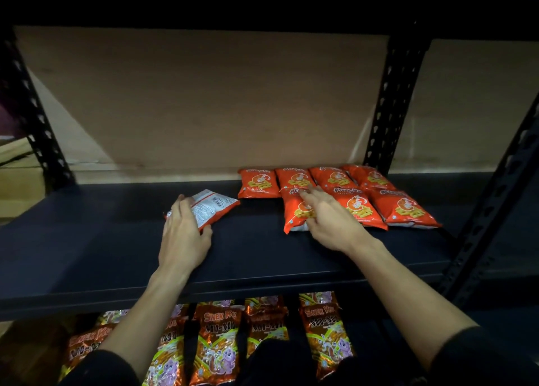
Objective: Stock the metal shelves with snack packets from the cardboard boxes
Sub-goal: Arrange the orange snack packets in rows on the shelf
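On the dark metal shelf [116,240], several orange snack packets [402,208] lie flat in two rows at the right. My right hand [329,219] rests with straight fingers on the nearest orange packet [294,219] at the left end of the front row. My left hand [183,234] holds another packet [213,205], back side up with white print, fingers over its near end and thumb under its edge. That packet lies on the shelf left of the rows.
A brown board [204,100] backs the shelf. Black perforated uprights [390,103] stand at left and right. The shelf below carries several brown "Snek Ku Mi-Mi" packets [215,342]. A cardboard box [17,175] shows at the far left.
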Action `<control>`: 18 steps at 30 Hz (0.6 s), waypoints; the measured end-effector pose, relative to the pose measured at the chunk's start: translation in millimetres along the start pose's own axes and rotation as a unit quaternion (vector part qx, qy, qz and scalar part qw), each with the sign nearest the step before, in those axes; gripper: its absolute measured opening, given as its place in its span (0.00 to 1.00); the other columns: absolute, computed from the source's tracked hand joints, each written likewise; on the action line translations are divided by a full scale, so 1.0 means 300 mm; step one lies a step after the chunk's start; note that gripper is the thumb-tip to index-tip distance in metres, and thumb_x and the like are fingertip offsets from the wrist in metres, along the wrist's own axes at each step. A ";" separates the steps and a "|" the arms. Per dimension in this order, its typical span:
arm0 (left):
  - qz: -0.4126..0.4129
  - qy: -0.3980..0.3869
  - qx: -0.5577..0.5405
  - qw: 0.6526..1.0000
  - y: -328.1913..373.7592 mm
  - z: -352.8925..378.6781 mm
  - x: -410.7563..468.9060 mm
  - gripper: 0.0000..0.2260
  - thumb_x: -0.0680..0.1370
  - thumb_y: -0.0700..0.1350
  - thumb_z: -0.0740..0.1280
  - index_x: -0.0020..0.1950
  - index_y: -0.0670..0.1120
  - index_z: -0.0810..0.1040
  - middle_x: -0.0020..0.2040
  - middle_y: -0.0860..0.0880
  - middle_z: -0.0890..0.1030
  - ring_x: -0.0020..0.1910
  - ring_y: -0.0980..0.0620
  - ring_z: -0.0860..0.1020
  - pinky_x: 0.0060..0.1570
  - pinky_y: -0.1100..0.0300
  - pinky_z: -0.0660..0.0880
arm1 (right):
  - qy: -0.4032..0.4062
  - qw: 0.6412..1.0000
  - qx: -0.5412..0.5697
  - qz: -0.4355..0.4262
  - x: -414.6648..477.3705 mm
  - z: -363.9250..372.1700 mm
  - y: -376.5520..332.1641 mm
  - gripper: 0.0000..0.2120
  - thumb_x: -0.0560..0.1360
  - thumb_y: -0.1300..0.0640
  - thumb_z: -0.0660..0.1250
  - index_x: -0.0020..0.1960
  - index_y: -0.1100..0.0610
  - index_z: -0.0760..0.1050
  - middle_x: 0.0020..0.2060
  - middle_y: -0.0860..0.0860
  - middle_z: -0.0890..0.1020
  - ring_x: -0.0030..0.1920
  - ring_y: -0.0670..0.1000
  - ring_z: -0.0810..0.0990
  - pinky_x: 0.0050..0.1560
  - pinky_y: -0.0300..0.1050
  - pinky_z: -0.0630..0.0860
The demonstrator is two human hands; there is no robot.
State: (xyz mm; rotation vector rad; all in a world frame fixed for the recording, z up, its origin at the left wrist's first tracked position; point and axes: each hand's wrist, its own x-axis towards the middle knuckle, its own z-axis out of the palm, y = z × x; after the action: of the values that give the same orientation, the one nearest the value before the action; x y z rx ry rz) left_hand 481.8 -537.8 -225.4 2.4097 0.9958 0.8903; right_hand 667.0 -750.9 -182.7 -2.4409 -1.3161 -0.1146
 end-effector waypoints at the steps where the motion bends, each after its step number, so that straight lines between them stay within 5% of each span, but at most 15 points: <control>1: -0.002 0.002 -0.012 1.000 -0.002 0.002 -0.001 0.28 0.75 0.41 0.71 0.72 0.42 0.63 0.76 0.42 0.62 0.71 0.40 0.67 0.68 0.45 0.68 | 0.016 1.000 -0.002 -0.007 -0.006 0.003 -0.006 0.31 0.80 0.64 0.59 0.80 0.57 0.54 0.80 0.56 0.55 0.80 0.53 0.51 0.77 0.44 0.49; 6: -0.008 0.035 -0.064 0.997 0.003 0.000 -0.004 0.17 0.77 0.42 0.69 0.62 0.44 0.67 0.70 0.45 0.67 0.64 0.40 0.73 0.53 0.46 0.72 | 0.064 0.998 -0.002 -0.024 -0.023 0.060 -0.063 0.27 0.84 0.54 0.55 0.80 0.60 0.54 0.79 0.57 0.58 0.80 0.54 0.53 0.78 0.44 0.47; 18: 0.057 0.171 -0.189 0.965 0.070 -0.053 -0.023 0.10 0.79 0.51 0.68 0.56 0.47 0.78 0.52 0.49 0.80 0.49 0.53 0.78 0.48 0.58 0.74 | 0.038 0.999 0.002 -0.022 -0.052 0.119 -0.010 0.29 0.85 0.45 0.52 0.81 0.56 0.52 0.81 0.50 0.53 0.80 0.48 0.47 0.77 0.41 0.43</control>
State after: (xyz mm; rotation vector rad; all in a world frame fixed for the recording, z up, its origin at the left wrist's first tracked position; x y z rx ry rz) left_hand 477.3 -555.2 -204.9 2.0453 0.7185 1.4308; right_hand 652.1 -749.1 -218.9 -2.3794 -1.3368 -0.2138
